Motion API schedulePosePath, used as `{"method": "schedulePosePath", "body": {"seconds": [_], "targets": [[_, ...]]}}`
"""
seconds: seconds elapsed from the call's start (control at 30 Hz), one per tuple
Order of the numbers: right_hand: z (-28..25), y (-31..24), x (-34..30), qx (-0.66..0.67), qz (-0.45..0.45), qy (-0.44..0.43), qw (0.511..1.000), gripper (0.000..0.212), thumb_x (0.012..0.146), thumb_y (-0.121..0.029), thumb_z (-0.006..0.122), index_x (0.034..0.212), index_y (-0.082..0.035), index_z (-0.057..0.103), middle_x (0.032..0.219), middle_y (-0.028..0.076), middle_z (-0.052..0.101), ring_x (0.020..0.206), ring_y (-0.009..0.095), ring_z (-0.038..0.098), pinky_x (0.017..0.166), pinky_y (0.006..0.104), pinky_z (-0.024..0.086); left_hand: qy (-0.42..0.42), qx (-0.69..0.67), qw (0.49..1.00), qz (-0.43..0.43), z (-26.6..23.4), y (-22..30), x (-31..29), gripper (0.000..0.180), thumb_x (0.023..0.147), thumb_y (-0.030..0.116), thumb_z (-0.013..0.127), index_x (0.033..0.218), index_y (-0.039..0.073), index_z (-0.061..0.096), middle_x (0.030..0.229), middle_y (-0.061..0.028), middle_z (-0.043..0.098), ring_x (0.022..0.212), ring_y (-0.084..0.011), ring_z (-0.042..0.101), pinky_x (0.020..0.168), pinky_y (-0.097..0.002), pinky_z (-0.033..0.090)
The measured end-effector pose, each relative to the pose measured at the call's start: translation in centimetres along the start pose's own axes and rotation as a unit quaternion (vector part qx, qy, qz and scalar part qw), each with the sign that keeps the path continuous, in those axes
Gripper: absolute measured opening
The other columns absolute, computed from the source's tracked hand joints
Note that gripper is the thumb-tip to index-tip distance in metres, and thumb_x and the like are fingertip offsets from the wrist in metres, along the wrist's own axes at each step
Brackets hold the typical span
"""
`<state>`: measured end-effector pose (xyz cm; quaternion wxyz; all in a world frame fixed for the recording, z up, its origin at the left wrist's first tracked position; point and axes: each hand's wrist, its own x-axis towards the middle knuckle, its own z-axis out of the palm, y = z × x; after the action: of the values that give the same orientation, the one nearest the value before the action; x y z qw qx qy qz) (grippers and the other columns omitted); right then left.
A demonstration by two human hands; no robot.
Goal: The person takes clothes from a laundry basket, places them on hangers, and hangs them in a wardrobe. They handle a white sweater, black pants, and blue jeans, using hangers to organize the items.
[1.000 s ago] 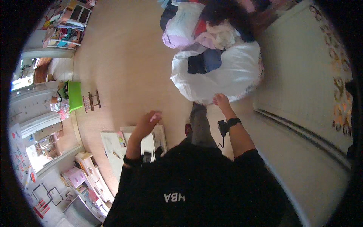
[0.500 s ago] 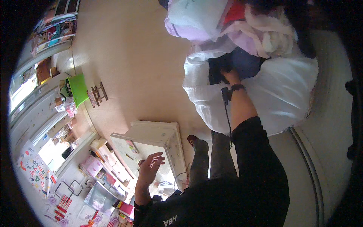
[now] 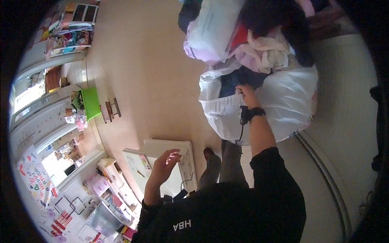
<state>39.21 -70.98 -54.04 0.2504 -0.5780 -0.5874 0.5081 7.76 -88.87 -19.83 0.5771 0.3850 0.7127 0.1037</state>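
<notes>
A large white cloth bag or cover (image 3: 289,95) with a gathered edge spreads in front of me. My right hand (image 3: 247,94) has its fingers closed round a bunched part of that edge; a dark strap or device sits on the wrist. Right beyond the fingers, dark navy fabric (image 3: 241,77) shows inside the white cloth. Off to the left, my left hand (image 3: 167,163) hangs in the air over a pale cabinet, holding nothing, its fingers loosely bent and apart.
Behind the white cloth lies a heap with a translucent plastic package (image 3: 212,30), pink fabric (image 3: 247,54) and black fabric (image 3: 298,36). The white cabinet (image 3: 168,146) stands left of my legs. Farther left are a small stool (image 3: 109,111) and a green box (image 3: 91,102).
My right hand has come back from the dark fabric inside the white cloth and now grips the cloth's edge. The left hand's fingers have curled a little more. The view has shifted slightly.
</notes>
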Motion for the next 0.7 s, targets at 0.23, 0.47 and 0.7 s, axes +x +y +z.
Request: {"method": "schedulePosePath", "body": {"seconds": [0.23, 0.47, 0.7], "targets": [[-5.3, -8.7, -5.8, 0.279, 0.146, -0.043, 0.948, 0.039, 0.074, -0.018, 0.069, 0.107, -0.002, 0.058, 0.098, 0.011, 0.063, 0.089, 0.023, 0.059, 0.079, 0.0330, 0.047, -0.044, 0.022, 0.993, 0.110, -0.5, 0.5, -2.4, 0.028, 0.094, 0.018, 0.052, 0.119, 0.003, 0.053, 0.102, -0.0097, 0.063, 0.091, -0.0170, 0.061, 0.079, -0.0310, 0.049], [-7.9, -22.3, -13.6, 0.168, 0.053, 0.065, 0.982, 0.045, 0.072, -0.020, 0.074, 0.109, -0.001, 0.056, 0.097, 0.005, 0.060, 0.091, 0.016, 0.055, 0.078, 0.0296, 0.046, -0.096, 0.012, 0.968, 0.231, -2.4, -0.2, -3.9, 0.030, 0.094, 0.021, 0.052, 0.116, 0.002, 0.055, 0.095, -0.0077, 0.062, 0.088, -0.0153, 0.060, 0.075, -0.0290, 0.049], [-8.5, -39.5, -27.8, -0.079, -0.109, 0.203, 0.970, 0.048, 0.076, -0.027, 0.072, 0.109, 0.003, 0.057, 0.104, 0.016, 0.063, 0.095, 0.024, 0.059, 0.086, 0.0334, 0.044, -0.080, -0.085, 0.925, 0.362, -5.5, 2.8, -4.8, 0.045, 0.096, 0.038, 0.046, 0.127, 0.006, 0.047, 0.114, -0.0085, 0.059, 0.103, -0.0182, 0.057, 0.085, -0.0329, 0.045]]}}
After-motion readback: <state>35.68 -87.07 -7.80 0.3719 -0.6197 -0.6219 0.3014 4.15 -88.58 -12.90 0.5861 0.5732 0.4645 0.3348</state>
